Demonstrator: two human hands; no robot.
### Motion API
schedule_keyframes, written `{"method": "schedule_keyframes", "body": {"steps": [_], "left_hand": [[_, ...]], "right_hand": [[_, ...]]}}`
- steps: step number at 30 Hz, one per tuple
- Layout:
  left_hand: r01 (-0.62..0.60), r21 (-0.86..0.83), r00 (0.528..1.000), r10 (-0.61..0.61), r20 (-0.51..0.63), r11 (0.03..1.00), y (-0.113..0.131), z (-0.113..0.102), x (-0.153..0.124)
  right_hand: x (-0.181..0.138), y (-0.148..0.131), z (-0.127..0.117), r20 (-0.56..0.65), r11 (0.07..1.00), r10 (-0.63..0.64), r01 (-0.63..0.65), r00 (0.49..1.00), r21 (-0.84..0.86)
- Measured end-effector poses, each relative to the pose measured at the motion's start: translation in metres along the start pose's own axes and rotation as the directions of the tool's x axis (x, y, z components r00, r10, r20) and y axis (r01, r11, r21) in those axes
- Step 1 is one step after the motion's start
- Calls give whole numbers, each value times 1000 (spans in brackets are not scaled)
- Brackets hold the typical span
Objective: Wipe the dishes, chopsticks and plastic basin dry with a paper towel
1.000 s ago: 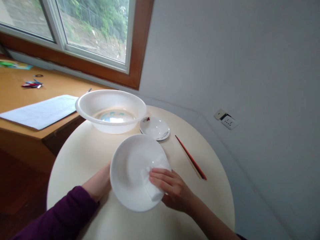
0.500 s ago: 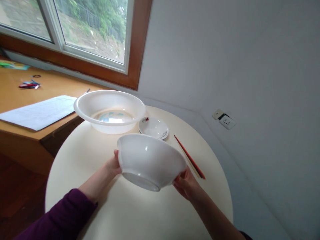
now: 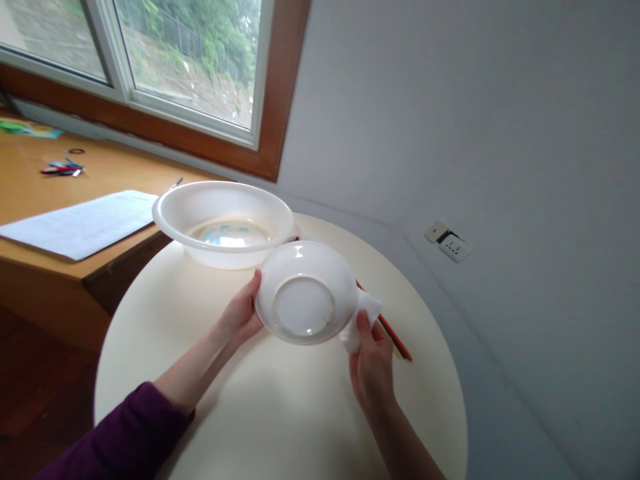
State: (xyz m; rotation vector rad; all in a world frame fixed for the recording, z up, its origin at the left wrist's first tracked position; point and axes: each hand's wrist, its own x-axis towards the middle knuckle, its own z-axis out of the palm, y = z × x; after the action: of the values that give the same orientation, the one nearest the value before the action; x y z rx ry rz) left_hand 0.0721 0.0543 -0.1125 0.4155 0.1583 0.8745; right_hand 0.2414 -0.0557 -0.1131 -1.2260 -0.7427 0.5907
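Left grip [image 3: 243,313] clasps the tilted bowl [image 3: 304,305]; right grip [image 3: 374,363] pinches tissue [image 3: 369,304] by the bowl's right edge (apparently wiping); more wiping would need steady support.

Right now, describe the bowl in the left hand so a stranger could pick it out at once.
Find the round, pale table near the window. Above it, the left hand holds a white bowl by its edge. Unlike the larger basin resting on the table beyond, it is held up and tilted, its underside facing the viewer.
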Motion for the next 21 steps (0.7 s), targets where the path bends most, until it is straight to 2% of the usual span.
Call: {"method": "schedule_keyframes", "body": {"steps": [4,7,10,14,17,19,21], "left_hand": [[11,58,998,-7,-65,998,-5,7,-2],[-25,146,991,44,-129,989,-6,18,-6],[-103,262,976,148,-159,959,-6,30,-11],[-172,338,955,241,-173,925,-11,48,-18],[-241,246,942,287,-172,939,-16,63,-22],[-268,166,939,296,-175,949,-17,72,-25],[-284,99,935,298,-190,954,-15,78,-28]], "right_hand": [[9,-13,10,5,956,-231,228,973,-184],[22,-29,17,142,845,-391,415,910,-336],[34,-44,26,337,738,-391,510,857,-442],[37,-65,46,506,596,-377,621,776,-509],[26,-75,62,636,356,-424,764,645,-538],[15,-77,70,742,168,-427,851,517,-497],[3,-76,74,840,6,-405,919,362,-394]]}}
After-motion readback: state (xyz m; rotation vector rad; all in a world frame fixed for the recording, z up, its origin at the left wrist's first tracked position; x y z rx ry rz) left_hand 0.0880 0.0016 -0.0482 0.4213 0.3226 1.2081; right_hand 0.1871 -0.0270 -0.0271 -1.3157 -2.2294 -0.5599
